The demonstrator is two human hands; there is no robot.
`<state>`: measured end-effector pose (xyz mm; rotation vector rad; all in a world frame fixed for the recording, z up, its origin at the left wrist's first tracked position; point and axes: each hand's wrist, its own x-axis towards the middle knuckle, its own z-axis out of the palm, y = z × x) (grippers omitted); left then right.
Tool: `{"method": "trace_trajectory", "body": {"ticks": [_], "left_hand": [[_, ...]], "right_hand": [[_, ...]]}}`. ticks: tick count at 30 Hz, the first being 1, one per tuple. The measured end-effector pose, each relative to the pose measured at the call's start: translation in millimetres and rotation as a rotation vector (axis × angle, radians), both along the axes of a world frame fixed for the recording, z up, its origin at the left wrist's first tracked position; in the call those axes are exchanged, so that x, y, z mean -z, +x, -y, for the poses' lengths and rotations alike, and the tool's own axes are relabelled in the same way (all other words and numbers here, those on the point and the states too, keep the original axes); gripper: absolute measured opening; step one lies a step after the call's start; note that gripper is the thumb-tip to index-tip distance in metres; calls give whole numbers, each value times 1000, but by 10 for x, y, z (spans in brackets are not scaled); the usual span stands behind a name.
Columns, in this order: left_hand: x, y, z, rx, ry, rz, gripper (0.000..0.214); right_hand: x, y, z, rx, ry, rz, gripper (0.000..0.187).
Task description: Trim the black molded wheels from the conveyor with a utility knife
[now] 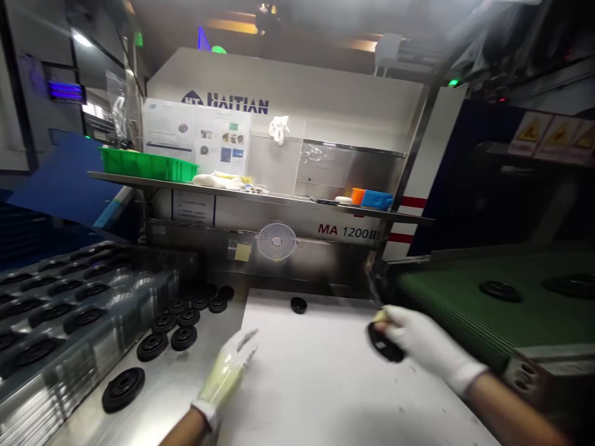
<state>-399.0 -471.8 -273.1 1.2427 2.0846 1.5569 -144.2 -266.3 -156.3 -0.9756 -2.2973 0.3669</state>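
My right hand (425,344), in a white glove, is closed round a black round plastic part (385,345) just above the white work surface (325,384) at the right. My left hand (230,368), in a pale translucent glove, hovers over the middle of the surface with fingers stretched out and holding nothing. A small black cap (298,304) lies alone near the far edge of the surface. Several black round parts (183,319) lie in a cluster to the left of my left hand, with a larger disc (123,389) nearer to me.
Clear trays filled with black discs (56,310) stack at the left. A green conveyor belt (488,297) at the right carries more black discs. Behind stands a moulding machine with a shelf (260,197), a green bin (146,164) and a small white fan (276,241).
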Motion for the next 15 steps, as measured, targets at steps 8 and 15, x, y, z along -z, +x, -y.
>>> {"method": "trace_trajectory", "body": {"ticks": [8, 15], "left_hand": [[-251, 1105, -336, 292, 285, 1546, 39], [53, 807, -217, 64, 542, 1482, 45]], "right_hand": [[800, -721, 1011, -232, -264, -29, 2], [967, -645, 1073, -366, -499, -338, 22]]}}
